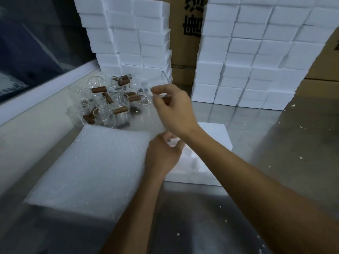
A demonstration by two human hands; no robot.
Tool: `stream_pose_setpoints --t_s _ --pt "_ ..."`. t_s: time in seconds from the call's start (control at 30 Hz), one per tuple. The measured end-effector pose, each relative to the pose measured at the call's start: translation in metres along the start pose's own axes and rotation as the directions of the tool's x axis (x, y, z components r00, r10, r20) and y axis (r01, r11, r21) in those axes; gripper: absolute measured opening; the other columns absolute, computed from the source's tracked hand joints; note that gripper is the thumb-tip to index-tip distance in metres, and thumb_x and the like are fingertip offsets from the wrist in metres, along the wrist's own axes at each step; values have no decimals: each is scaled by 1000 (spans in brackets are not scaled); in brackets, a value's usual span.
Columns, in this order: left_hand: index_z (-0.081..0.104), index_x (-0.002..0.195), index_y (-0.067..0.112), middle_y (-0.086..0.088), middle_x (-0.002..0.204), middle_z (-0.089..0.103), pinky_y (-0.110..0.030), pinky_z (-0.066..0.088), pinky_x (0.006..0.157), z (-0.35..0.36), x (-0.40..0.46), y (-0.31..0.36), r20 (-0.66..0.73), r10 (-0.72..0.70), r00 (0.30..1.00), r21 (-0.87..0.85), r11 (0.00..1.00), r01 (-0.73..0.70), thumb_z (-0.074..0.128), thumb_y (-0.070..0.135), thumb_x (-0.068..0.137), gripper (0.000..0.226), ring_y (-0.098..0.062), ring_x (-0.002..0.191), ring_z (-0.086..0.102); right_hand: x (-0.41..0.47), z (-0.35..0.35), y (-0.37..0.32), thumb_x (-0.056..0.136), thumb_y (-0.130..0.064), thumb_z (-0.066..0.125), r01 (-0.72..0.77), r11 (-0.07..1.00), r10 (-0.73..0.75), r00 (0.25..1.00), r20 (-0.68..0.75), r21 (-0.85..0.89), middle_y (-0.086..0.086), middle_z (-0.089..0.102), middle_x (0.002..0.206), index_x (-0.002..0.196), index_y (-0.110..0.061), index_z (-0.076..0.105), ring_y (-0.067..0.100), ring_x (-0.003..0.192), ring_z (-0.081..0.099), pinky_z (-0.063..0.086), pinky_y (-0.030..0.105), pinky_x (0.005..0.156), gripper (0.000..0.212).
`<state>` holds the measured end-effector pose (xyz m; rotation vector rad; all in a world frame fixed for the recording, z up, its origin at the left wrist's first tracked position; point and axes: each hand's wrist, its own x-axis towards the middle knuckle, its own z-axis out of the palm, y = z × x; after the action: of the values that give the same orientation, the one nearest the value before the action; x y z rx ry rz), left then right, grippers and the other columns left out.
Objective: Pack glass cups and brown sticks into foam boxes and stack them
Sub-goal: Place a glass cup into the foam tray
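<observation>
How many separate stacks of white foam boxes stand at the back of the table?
2. The left stack rises behind the glass cups; the right stack stands beyond the open foam box. A cardboard carton shows between them. More may be hidden outside the picture.

Lighting is reading dim and cool overall. The steel tabletop (256, 129) is throwing soft glare toward its far right edge, while its near edge is lying in shadow. The white foam stacks (247, 52) are showing brightest. Motion blur is smearing the right hand (172, 110). Wide-angle distortion is bending lines at the frame edges; detail is soft throughout.
</observation>
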<state>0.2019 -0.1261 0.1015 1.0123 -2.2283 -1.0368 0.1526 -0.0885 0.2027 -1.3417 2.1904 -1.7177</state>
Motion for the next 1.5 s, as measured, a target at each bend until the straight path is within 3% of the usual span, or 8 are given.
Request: stream_pose_setpoints --t_s 0.23,0.43,0.53,0.67,0.83,1.03,1.2,1.5 --pt "70 116 28 8 128 64 -23 35 87 -2 -4 0 8 79 997 -87 993 -78 66 49 88 35 -13 115 58 -67 -86 -9 94 -4 64 -74 968 100 990 -98 241 5 71 87 106 -20 55 8 68 65 52 18 64 22" --pt "72 111 26 4 126 63 -24 36 90 -19 -6 14 -51 248 968 222 947 -231 63 43 92 27 -16 113 58 -75 -116 -17 96 -5 62 -76 968 95 993 -69 239 -1 73 74 121 -9 59 -6 54 61 46 11 54 25" --pt "69 92 36 19 88 68 -23 50 69 -35 -15 43 -169 318 933 -127 932 -340 62 36 92 7 2 78 60 -77 -125 -17 97 -5 61 -17 984 31 996 -79 176 -6 72 74 123 -5 62 -8 56 61 44 8 57 26" --pt "67 115 35 0 103 73 -31 51 56 -59 -29 77 261 330 907 -768 640 -11 44 67 83 51 -16 82 68 -78 -131 -16 97 -5 61 24 997 -20 998 -53 79 -5 70 82 123 -6 64 -8 60 63 44 8 56 27" --pt "59 127 23 -4 108 70 -35 54 61 -57 -35 83 347 407 845 -726 687 -32 75 34 79 52 -30 90 69 -79 -127 -8 96 -16 64 105 988 -107 994 -16 -109 -19 65 91 121 -22 67 0 67 64 48 11 59 25" --pt "52 134 16 -14 119 64 -38 57 73 -55 -31 75 407 403 820 -820 557 133 70 17 80 57 -32 95 69 -79 -118 8 96 -52 48 33 972 -14 996 83 -231 -12 61 106 102 -31 67 3 97 58 49 21 83 29" --pt "69 118 15 -15 120 67 -56 53 93 -52 -28 68 458 409 789 -856 442 268 63 22 85 34 -35 105 68 -80 -127 17 82 -37 79 32 981 31 948 316 -193 -17 64 115 128 -33 54 6 95 63 52 18 79 52" --pt "50 141 23 -10 118 58 -48 52 90 -48 -30 69 518 300 801 -689 701 183 52 41 86 58 -32 113 57 -80 -120 17 66 -49 86 64 930 -17 991 132 -363 -28 57 97 115 -39 51 -3 74 59 48 11 61 61"
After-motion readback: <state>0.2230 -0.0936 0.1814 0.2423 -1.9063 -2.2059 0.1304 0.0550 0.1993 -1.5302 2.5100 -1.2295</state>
